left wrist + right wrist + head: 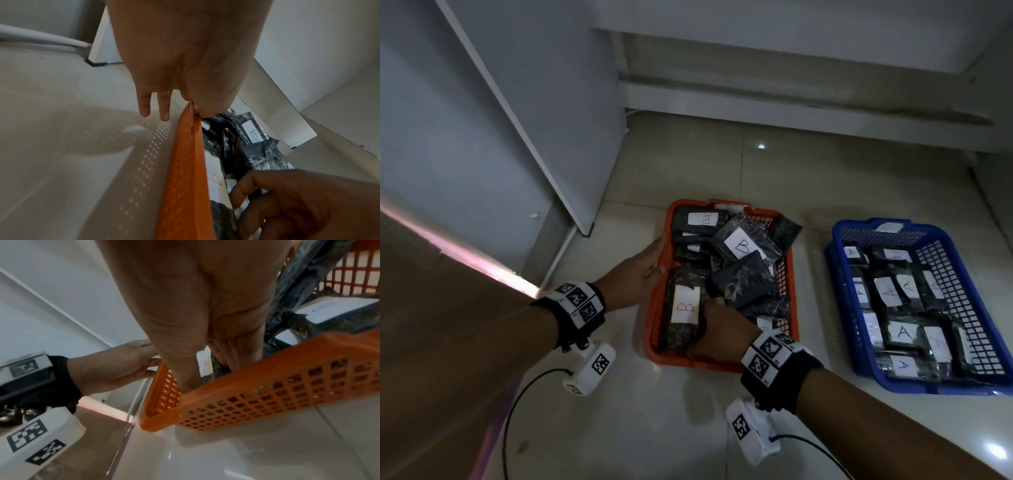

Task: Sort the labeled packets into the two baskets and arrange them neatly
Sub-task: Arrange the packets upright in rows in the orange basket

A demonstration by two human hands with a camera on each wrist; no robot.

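An orange basket [795, 274] on the tiled floor holds a loose heap of dark packets with white "B" labels. My left hand [650, 263] grips its left rim [185, 178], thumb inside and fingers outside the wall. My right hand [709, 318] reaches into the near left corner and grips a packet with a red "B" label [685, 305], which lies flat along the left wall. To the right, a blue basket [839, 291] holds several "A" packets [902, 330] in rough rows. In the right wrist view my right hand [207, 368] dips behind the orange wall [267, 378].
A white cabinet panel [517, 120] stands at the left, and a low white ledge [791, 113] runs behind the baskets. A brown surface [431, 359] fills the near left. Black cables [517, 404] trail from the wrist cameras over the floor.
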